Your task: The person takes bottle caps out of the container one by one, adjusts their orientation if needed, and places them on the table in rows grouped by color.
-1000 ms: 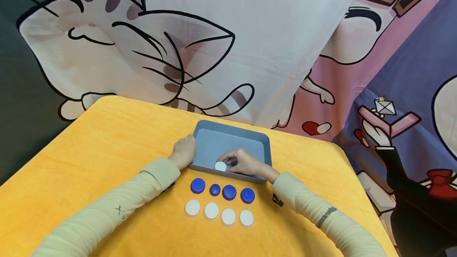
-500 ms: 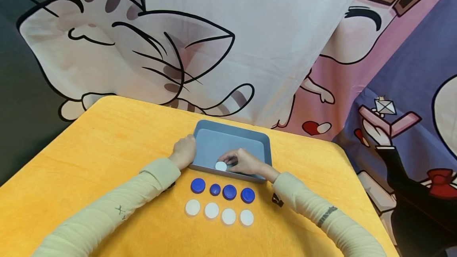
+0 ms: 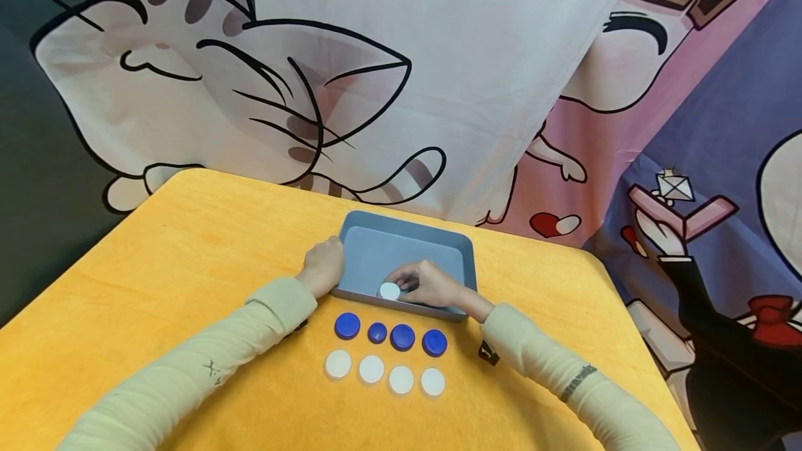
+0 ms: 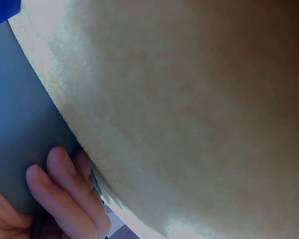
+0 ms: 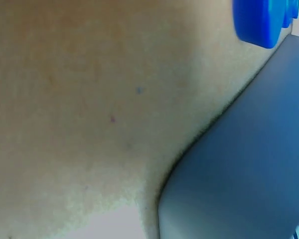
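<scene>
A shallow grey-blue tray [image 3: 401, 239] lies on the yellow table. At its left side my left hand [image 3: 322, 266] grips the tray's edge; in the left wrist view its curled fingers [image 4: 65, 196] lie against the grey wall. My right hand [image 3: 429, 285] reaches into the tray near the front wall. Between its thumb and fingers it pinches a round white bottle cap [image 3: 390, 291], top side up. The right wrist view shows only the tray's grey wall [image 5: 239, 149] and the table, with the right hand out of sight.
In front of the tray, a row of several blue caps [image 3: 402, 337] lies on the table [image 3: 207, 256]. One of them is smaller. Closer to me runs a second row of several white caps [image 3: 371, 369]. A cartoon-printed cloth [image 3: 476, 75] hangs behind the table.
My right hand and the white cap have shifted very slightly to the right inside the tray. The left hand, the tray and the two rows of caps stay as they were.
</scene>
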A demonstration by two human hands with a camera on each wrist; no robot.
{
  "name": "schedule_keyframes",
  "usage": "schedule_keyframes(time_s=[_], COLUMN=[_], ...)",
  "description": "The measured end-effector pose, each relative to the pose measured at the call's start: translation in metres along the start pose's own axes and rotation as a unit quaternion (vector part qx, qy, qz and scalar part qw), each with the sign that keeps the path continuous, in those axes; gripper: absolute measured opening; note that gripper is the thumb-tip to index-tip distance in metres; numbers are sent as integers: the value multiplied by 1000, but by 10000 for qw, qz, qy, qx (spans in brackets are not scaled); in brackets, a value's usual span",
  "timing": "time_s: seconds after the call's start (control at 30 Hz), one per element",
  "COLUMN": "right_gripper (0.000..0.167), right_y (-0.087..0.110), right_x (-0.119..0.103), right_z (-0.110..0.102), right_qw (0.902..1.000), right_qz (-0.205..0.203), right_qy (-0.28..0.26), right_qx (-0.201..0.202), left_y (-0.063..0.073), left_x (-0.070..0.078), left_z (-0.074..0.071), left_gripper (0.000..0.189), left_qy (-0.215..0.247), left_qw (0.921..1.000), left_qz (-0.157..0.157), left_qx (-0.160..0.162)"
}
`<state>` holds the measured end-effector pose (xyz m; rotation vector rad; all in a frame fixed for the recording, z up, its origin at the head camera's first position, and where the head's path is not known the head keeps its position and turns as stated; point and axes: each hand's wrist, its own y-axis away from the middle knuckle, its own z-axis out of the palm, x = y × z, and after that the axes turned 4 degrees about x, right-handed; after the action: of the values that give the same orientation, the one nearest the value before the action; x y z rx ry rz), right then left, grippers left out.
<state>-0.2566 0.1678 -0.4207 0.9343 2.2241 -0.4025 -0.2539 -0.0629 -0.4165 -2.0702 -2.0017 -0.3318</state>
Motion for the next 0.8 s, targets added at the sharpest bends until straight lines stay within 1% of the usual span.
schedule_keyframes(time_s=[0.2,0.33,0.47,0.63,0.8], right_gripper=[34,33,37,38,37], right_y=[6,12,18,25,34], right_x=[-5,-10,-16,-25,-35], right_z=[-5,-11,-20,-31,-36], right_qw=[9996,9986,9967,9951,9942], right_qz=[60,248,394,293,223], right_qy=[158,260,366,391,456], right_qx=[219,392,614,861,951], left_y=[0,0,1,0,-1], left_x=[1,1,0,0,0], left_z=[-1,0,1,2,2], left_gripper=[20,21,21,20,20], left_qy=[-34,-6,47,64,2], left_qw=[10000,10000,10000,10000,9999], left_qz=[-1,30,37,-10,5], left_qx=[39,81,75,74,112])
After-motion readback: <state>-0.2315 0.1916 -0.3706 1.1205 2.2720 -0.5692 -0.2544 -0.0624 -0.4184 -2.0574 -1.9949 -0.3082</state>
